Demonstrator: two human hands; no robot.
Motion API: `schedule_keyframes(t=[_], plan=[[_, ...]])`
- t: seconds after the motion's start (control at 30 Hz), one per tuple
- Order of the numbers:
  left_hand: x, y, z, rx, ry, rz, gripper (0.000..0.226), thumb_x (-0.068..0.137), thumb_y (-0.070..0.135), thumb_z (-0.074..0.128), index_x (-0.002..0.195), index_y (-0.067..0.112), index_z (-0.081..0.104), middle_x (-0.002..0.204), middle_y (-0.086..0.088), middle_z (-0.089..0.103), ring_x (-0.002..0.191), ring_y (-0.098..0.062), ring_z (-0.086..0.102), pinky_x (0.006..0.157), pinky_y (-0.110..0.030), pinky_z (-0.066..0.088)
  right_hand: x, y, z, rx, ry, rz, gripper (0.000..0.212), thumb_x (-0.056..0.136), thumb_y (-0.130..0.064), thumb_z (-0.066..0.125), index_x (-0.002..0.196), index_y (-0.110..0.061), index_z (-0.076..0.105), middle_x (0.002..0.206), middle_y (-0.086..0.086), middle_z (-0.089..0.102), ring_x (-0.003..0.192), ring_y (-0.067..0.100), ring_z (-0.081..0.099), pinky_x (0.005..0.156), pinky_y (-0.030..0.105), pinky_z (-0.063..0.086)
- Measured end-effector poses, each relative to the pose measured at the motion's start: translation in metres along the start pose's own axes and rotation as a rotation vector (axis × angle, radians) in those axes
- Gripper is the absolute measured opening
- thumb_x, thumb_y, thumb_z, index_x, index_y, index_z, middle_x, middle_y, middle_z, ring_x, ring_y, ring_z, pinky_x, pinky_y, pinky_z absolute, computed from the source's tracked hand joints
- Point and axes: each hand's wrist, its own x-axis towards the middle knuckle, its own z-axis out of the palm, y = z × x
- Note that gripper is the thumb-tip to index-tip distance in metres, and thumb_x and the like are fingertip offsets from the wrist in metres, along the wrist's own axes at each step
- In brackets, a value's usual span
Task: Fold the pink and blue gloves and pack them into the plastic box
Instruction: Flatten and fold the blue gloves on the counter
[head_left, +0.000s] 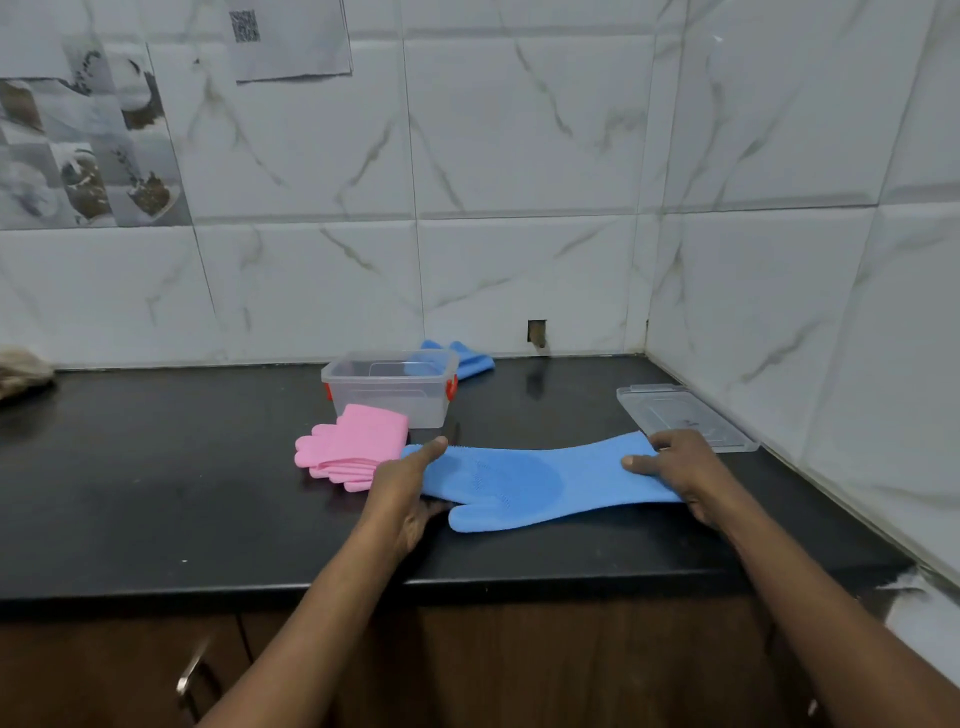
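Observation:
A blue glove (540, 480) lies stretched out flat across the black counter (156, 493), fingers to the left, cuff to the right. My left hand (402, 488) grips its finger end, thumb on top. My right hand (680, 467) holds the cuff end, thumb on top and fingers curled under the edge. Folded pink gloves (358, 447) lie just left of the blue glove, in front of the clear plastic box (389, 387) with red latches, which stands open. A second blue glove (470, 361) lies behind the box against the wall.
The clear box lid (685, 415) lies on the counter at the right, near the corner of the tiled walls. A brownish cloth (21, 371) sits at the far left edge. Cabinet doors with a metal handle (189, 670) are below the counter.

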Motion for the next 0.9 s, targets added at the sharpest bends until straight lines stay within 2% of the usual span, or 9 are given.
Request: schedule_keyframes(t=[0.13,0.23,0.3,0.37,0.43,0.5,0.57,0.77,0.9], plan=[[0.001,-0.002,-0.002,0.773,0.220,0.415,0.023,0.082,0.015,0.067,0.092,-0.005,0.066,0.086,-0.016,0.067,0.081,-0.028,0.061,0.072,-0.044,0.051,0.001,0.008,0.008,-0.183,0.276,-0.105,0.019,0.076,-0.022,0.078,0.072,-0.007,0.068,0.075,0.005,0.068,0.067,0.014,0.060,0.054,0.025,0.040],[-0.010,-0.017,-0.010,1.238,0.349,0.774,0.032,0.084,0.015,0.065,0.113,0.003,0.065,0.110,-0.014,0.062,0.102,-0.031,0.056,0.079,-0.037,0.045,0.000,0.010,0.011,-0.295,0.352,-0.142,0.022,0.078,-0.023,0.076,0.065,-0.008,0.066,0.066,0.001,0.064,0.066,0.017,0.057,0.053,0.026,0.034],[-0.015,-0.023,-0.009,1.416,0.273,0.970,0.031,0.091,0.023,0.060,0.118,0.012,0.068,0.127,-0.011,0.060,0.119,-0.030,0.051,0.097,-0.039,0.044,-0.002,0.010,0.012,-0.335,0.366,-0.149,0.021,0.079,-0.023,0.074,0.066,-0.009,0.066,0.065,0.001,0.064,0.066,0.018,0.057,0.058,0.028,0.036],[-0.013,-0.025,-0.003,1.460,-0.042,0.934,0.040,0.100,0.036,0.046,0.133,0.019,0.059,0.152,-0.005,0.041,0.141,-0.023,0.033,0.117,-0.036,0.025,-0.003,0.009,0.012,-0.357,0.375,-0.154,0.021,0.080,-0.023,0.074,0.067,-0.008,0.066,0.064,0.001,0.063,0.066,0.019,0.057,0.061,0.028,0.038],[-0.008,-0.028,0.002,1.597,-0.283,0.798,0.058,0.101,0.054,0.028,0.152,0.028,0.029,0.164,0.002,0.007,0.152,-0.017,0.002,0.123,-0.036,0.001,-0.006,0.006,0.013,-0.386,0.375,-0.157,0.021,0.081,-0.022,0.072,0.069,-0.006,0.065,0.065,0.002,0.062,0.067,0.021,0.057,0.062,0.029,0.039],[-0.003,-0.032,0.008,1.719,-0.389,0.623,0.072,0.094,0.068,0.015,0.156,0.031,0.007,0.164,0.004,-0.008,0.150,-0.019,-0.013,0.122,-0.042,-0.008,-0.009,0.005,0.015,-0.460,0.387,-0.150,0.022,0.085,-0.025,0.069,0.072,-0.009,0.062,0.070,0.004,0.063,0.070,0.024,0.058,0.062,0.030,0.041],[0.002,-0.036,0.012,1.770,-0.435,0.511,0.083,0.088,0.076,0.009,0.156,0.030,0.002,0.164,0.002,-0.009,0.150,-0.022,-0.016,0.122,-0.045,-0.010,-0.012,0.005,0.017,-0.615,0.417,-0.133,0.023,0.089,-0.030,0.063,0.075,-0.014,0.057,0.074,0.004,0.061,0.070,0.024,0.057,0.060,0.031,0.039],[0.011,-0.035,0.010,1.625,-0.438,0.495,0.082,0.088,0.076,0.010,0.156,0.031,0.009,0.164,0.004,-0.002,0.150,-0.016,-0.012,0.121,-0.037,-0.012,-0.016,-0.002,0.022,-0.812,0.444,-0.096,0.021,0.094,-0.030,0.057,0.080,-0.016,0.049,0.068,-0.002,0.045,0.058,0.017,0.040,0.055,0.028,0.031],[0.017,-0.027,0.007,1.345,-0.185,0.697,0.055,0.101,0.053,0.027,0.141,0.023,0.049,0.158,-0.005,0.030,0.149,-0.023,0.016,0.121,-0.036,0.005,-0.016,-0.003,0.021,-0.815,0.413,-0.110,0.019,0.094,-0.030,0.057,0.082,-0.016,0.053,0.081,0.002,0.057,0.069,0.022,0.048,0.062,0.029,0.036]])
